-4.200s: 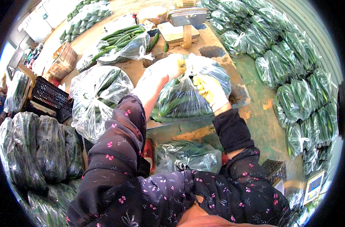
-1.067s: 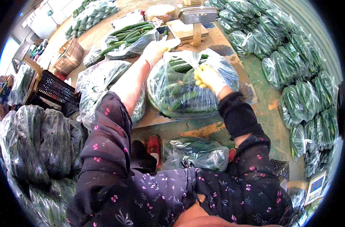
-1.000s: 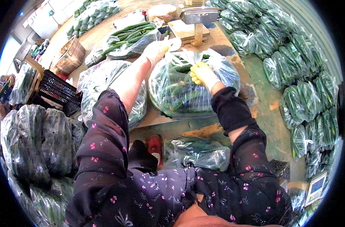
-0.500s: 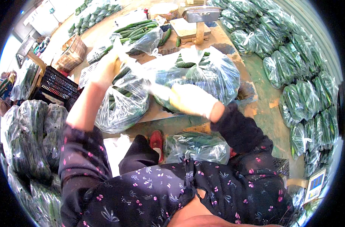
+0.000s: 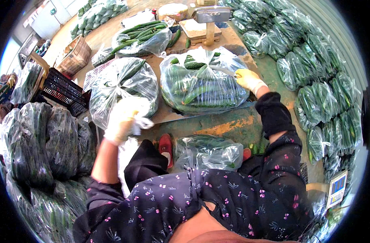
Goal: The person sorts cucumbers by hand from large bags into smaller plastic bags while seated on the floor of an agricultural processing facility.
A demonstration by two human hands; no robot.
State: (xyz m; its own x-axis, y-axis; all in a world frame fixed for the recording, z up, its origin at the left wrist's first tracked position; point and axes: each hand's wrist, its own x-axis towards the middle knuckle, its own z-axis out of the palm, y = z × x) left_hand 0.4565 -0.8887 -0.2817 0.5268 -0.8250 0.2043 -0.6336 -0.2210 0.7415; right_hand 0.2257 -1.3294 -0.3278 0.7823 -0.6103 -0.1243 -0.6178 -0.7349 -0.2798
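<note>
Two clear plastic bags of cucumbers stand side by side on the table before me. The right bag (image 5: 201, 91) is gathered and tied at its top, and a white strip runs from it toward my right hand (image 5: 249, 80). That gloved hand is closed on the strip at the bag's right side. My left hand (image 5: 126, 115), also gloved and slightly blurred, is over the near side of the left bag (image 5: 99, 95). White plastic strips (image 5: 143, 122) hang from its closed fingers. The left bag's top is gathered too.
Behind the bags lies an open bag of cucumbers (image 5: 142, 36) beside a platform scale (image 5: 199, 30). Filled bags (image 5: 314, 101) are stacked along the right, more (image 5: 28, 141) at the left. A black crate (image 5: 63, 91) stands left; another bag (image 5: 209, 152) lies near my feet.
My hands have moved apart: the left came nearer to me, the right went to the right. The bag's gathered top, earlier behind my hands, now shows plainly.
</note>
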